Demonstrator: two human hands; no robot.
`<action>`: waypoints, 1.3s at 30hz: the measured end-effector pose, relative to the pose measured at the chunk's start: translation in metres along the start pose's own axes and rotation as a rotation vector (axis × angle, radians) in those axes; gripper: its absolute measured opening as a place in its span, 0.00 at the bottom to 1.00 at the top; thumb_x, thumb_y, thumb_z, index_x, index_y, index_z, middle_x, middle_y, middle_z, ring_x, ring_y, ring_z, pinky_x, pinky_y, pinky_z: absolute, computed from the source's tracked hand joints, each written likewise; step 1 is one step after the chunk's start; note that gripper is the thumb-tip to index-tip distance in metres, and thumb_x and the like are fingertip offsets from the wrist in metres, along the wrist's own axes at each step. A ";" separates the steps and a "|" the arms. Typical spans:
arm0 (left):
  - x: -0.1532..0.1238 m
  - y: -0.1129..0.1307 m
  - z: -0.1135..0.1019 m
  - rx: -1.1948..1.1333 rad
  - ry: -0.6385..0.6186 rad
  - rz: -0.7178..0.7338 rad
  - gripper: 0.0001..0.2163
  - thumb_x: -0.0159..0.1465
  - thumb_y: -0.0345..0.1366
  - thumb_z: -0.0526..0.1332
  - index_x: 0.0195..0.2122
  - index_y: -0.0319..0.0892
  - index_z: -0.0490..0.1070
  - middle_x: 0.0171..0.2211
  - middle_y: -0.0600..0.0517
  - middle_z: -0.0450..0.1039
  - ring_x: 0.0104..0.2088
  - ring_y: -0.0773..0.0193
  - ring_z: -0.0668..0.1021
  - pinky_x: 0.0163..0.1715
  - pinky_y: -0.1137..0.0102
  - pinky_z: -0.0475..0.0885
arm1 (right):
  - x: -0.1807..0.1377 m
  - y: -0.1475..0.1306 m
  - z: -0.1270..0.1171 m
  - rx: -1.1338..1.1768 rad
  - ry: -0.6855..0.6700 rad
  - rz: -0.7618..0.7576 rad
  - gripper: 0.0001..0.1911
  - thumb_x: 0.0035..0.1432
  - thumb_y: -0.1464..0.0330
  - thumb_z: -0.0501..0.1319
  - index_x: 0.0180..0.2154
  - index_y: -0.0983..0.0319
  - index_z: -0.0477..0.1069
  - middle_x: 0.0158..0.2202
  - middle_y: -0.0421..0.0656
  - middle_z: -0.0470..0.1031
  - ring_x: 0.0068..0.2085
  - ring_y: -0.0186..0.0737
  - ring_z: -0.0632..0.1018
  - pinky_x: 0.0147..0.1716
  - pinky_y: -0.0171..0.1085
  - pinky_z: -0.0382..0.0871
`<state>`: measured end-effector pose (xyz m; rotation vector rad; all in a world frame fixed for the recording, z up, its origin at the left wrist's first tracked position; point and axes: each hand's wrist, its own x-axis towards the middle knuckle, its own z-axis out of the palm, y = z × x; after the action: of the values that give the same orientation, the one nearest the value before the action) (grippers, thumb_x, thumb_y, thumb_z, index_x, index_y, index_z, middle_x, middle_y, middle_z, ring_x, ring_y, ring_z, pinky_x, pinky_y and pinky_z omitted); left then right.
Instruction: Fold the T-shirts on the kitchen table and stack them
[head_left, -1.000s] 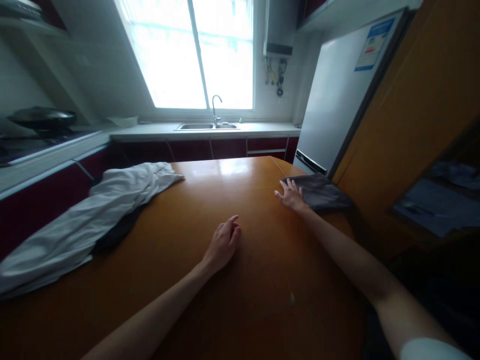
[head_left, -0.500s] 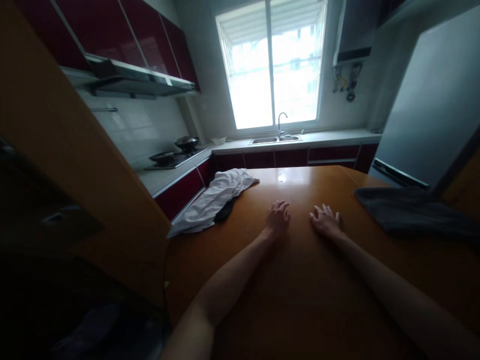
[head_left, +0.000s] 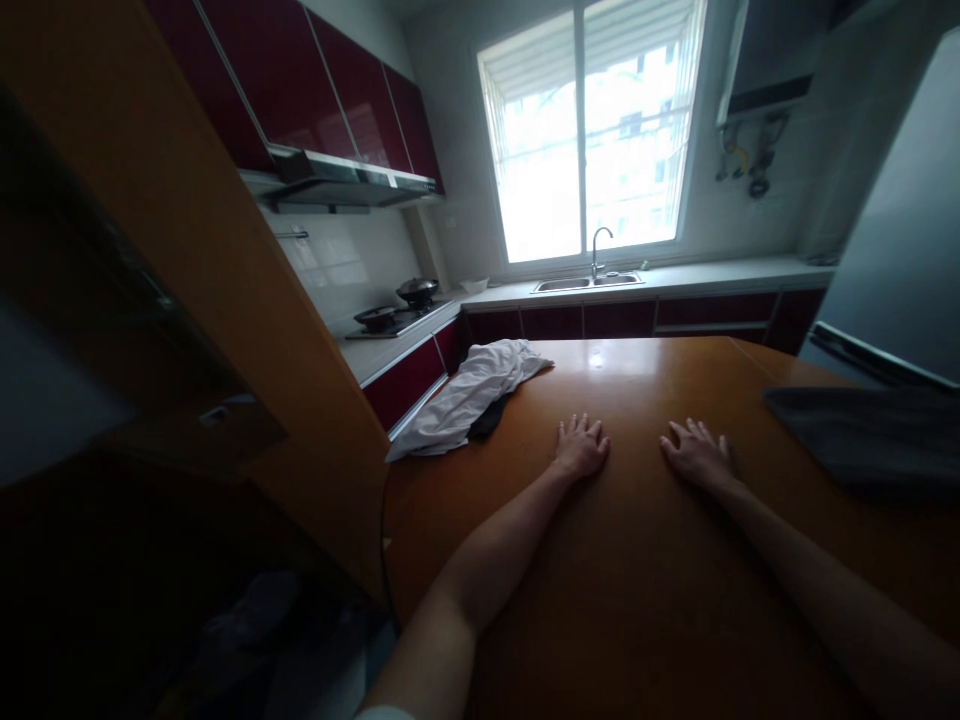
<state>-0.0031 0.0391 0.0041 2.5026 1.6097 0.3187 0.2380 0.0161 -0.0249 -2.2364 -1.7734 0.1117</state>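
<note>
My left hand (head_left: 581,447) and my right hand (head_left: 697,456) lie flat, palms down, side by side on the orange wooden table (head_left: 645,570). Both have their fingers spread and hold nothing. A crumpled white garment (head_left: 472,395) lies over something dark at the table's left edge, a short way left of my left hand. A folded dark grey cloth (head_left: 862,435) rests at the table's right side, apart from my right hand.
A tall orange wooden panel (head_left: 187,260) stands close on the left. Behind the table runs a counter with a sink and tap (head_left: 596,275) under a bright window, and a stove with pans (head_left: 397,310) at left. A grey fridge (head_left: 900,270) stands at right.
My right hand has left the grey cloth and come to the table's middle beside my left hand. My left hand's fingers have flattened out. The view has swung to the left.
</note>
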 end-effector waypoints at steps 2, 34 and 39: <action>-0.001 0.000 -0.001 0.028 -0.004 -0.009 0.27 0.73 0.51 0.46 0.68 0.45 0.60 0.72 0.40 0.51 0.72 0.44 0.53 0.68 0.43 0.48 | 0.001 0.001 0.002 0.004 0.004 -0.012 0.33 0.69 0.53 0.46 0.68 0.61 0.61 0.72 0.54 0.53 0.73 0.55 0.52 0.67 0.62 0.45; -0.025 -0.192 -0.111 -0.079 0.655 -0.653 0.16 0.67 0.33 0.60 0.55 0.40 0.74 0.56 0.38 0.73 0.57 0.47 0.74 0.56 0.58 0.69 | -0.001 0.002 -0.002 -0.004 0.011 -0.018 0.34 0.69 0.52 0.45 0.67 0.62 0.61 0.72 0.55 0.53 0.72 0.57 0.54 0.67 0.63 0.47; -0.038 -0.209 -0.090 -0.048 0.702 -0.761 0.18 0.63 0.35 0.65 0.54 0.43 0.75 0.54 0.37 0.73 0.56 0.40 0.73 0.53 0.52 0.69 | -0.001 0.004 -0.001 -0.003 0.023 -0.023 0.34 0.69 0.51 0.44 0.67 0.62 0.61 0.72 0.54 0.53 0.72 0.56 0.53 0.67 0.63 0.46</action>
<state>-0.2250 0.0919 0.0379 1.6051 2.5833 1.1655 0.2416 0.0144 -0.0251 -2.2093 -1.7880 0.0785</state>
